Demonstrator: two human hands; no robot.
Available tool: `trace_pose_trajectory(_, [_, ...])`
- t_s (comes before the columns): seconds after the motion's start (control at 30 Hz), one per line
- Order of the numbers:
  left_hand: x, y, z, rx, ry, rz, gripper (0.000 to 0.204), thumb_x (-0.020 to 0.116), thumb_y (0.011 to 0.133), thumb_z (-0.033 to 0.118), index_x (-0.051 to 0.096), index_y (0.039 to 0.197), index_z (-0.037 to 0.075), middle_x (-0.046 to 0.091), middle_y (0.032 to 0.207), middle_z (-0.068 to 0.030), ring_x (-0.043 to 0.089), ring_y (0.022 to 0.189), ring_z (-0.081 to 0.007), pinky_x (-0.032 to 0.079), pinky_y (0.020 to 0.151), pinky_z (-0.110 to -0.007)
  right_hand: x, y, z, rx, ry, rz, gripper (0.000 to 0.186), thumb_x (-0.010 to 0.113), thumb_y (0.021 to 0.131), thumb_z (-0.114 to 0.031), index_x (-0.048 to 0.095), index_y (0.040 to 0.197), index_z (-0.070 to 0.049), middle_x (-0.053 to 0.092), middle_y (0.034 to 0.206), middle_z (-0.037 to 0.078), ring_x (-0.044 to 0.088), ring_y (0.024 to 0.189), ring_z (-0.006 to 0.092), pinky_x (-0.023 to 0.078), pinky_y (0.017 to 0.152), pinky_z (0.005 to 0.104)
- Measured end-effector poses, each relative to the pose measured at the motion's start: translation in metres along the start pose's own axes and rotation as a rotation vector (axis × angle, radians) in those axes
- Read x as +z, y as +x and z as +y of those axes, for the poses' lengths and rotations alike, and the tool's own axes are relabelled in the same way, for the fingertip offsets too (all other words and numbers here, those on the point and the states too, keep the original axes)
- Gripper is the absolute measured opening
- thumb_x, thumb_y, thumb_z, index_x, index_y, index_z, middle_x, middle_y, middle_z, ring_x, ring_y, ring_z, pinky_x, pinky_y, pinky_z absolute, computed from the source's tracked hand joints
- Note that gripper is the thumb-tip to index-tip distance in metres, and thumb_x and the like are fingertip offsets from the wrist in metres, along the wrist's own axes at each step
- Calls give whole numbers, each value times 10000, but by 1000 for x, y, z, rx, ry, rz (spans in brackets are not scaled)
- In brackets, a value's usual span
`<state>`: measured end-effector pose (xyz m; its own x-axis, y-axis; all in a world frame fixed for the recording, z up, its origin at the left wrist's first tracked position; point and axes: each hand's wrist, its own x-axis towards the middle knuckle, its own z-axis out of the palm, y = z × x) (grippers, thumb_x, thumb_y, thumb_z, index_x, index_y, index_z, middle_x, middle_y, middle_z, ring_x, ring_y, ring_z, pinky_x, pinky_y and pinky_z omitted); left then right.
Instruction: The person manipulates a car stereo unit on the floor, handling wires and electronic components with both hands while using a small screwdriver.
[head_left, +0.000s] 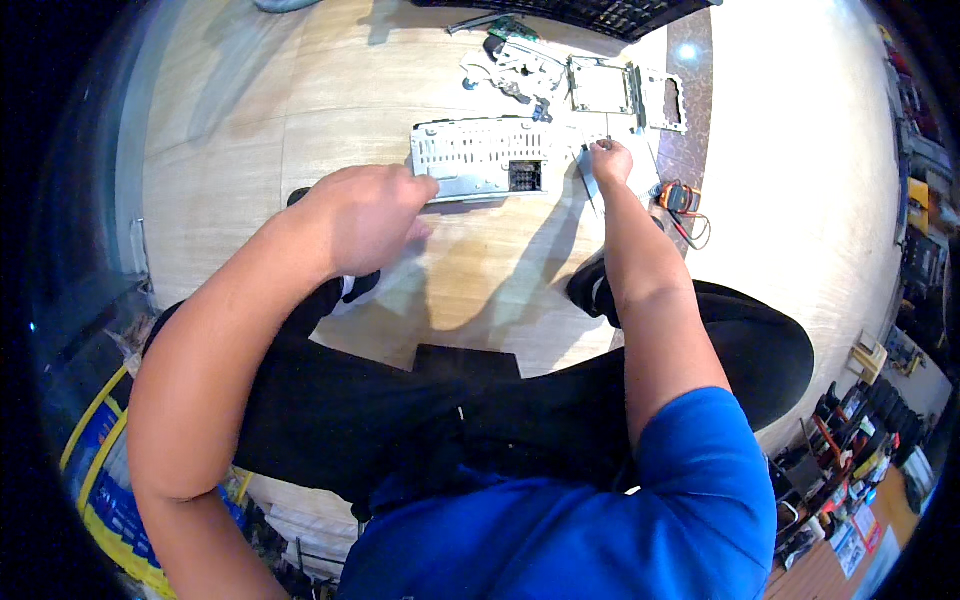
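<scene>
A silver metal equipment case (470,180) with rows of slots and a square opening lies on the floor in front of me. My left hand (375,215) is at its near left corner, fingers curled against the edge; the hand itself hides part of the grip. To the right of the case, my right hand (612,163) is closed in a pinch, with a small dark thing at the fingertips too small to name. Beneath and beside that hand lies a flat grey panel (640,165).
An orange multimeter (681,197) with leads sits right of the panel. Beyond the case lie loose cables and small parts (515,75), a metal frame (600,88) and a cut-out plate (663,100). A black crate (590,15) stands at the far edge. My feet flank the work area.
</scene>
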<state>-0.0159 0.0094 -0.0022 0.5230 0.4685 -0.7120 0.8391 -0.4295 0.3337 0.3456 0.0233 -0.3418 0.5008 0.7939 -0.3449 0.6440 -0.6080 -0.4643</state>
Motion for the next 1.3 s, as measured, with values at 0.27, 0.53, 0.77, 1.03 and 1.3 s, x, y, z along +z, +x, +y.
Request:
trace_pose_trajectory(0.27, [-9,11,11,-31,-44,-60,432,659,931,238,573,1311,52,649,1171,-201,616,1104,-388,499,954,-463,17,13,8,57,99,47,361,730,809,-229,733,1080,9,735,1071,190,693,1041,337,513,963,384])
trace_pose_trajectory(0.53, [-6,9,5,-75,-44,-79,450,655,930,243,565,1326,50,640,1183,-196,615,1106,-387,495,960,-461,28,9,0,56,37,73,275,723,817,-245,735,959,-10,731,977,196,696,942,356,526,891,406])
trace_pose_trajectory(0.77, [-14,7,9,-20,-26,-38,440,658,934,242,571,1318,46,651,1160,-210,613,1111,-389,495,965,-459,15,17,14,86,326,115,187,671,872,-133,693,967,26,718,868,152,673,811,265,529,771,366])
trace_pose_trajectory(1.03, [-7,-3,-7,17,-51,187,391,639,953,239,602,1273,18,657,1191,-222,624,1117,-375,495,967,-467,-88,-46,-156,-194,887,-150,141,631,883,-80,677,876,53,631,690,60,544,548,108,423,471,257])
trace_pose_trajectory(1.3, [-31,16,-3,207,-669,631,372,536,1020,250,613,1298,15,714,1058,-93,684,922,-197,548,800,-344,-223,-160,-284,-844,502,-454,117,723,930,-103,697,1016,-28,628,799,-46,490,641,5,366,543,176])
